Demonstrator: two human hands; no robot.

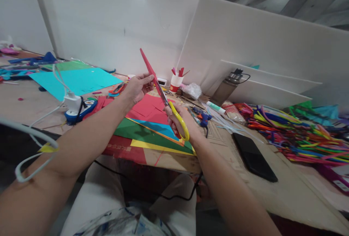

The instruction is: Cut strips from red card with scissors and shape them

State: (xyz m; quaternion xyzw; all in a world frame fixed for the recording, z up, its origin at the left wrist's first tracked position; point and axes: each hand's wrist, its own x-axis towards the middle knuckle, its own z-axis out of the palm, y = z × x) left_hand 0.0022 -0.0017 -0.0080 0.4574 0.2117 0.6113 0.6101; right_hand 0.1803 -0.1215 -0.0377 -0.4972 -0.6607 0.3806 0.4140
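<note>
Left grip (141, 85) pinches a narrow red paper strip (147, 62) between thumb and fingers, its free end slanting up and away to the left. Right grip (178, 116) is wrapped around the looped yellow plastic handles of the metal-bladed scissors (184, 130); their blades overlap the strip's lower part, but whether they are cutting into it I cannot tell. Strip and scissors are held above loose red paper sheets (147, 106) on the table (24, 89), with a dark green paper sheet (131, 130) partly showing beneath. Beyond them stands a red-and-white paper cup (177, 81) holding red pieces. To the right are a small blue glue gun (203, 118), a flat black phone (253, 158) and a heap of multicoloured fuzzy stems (302, 134).
</note>
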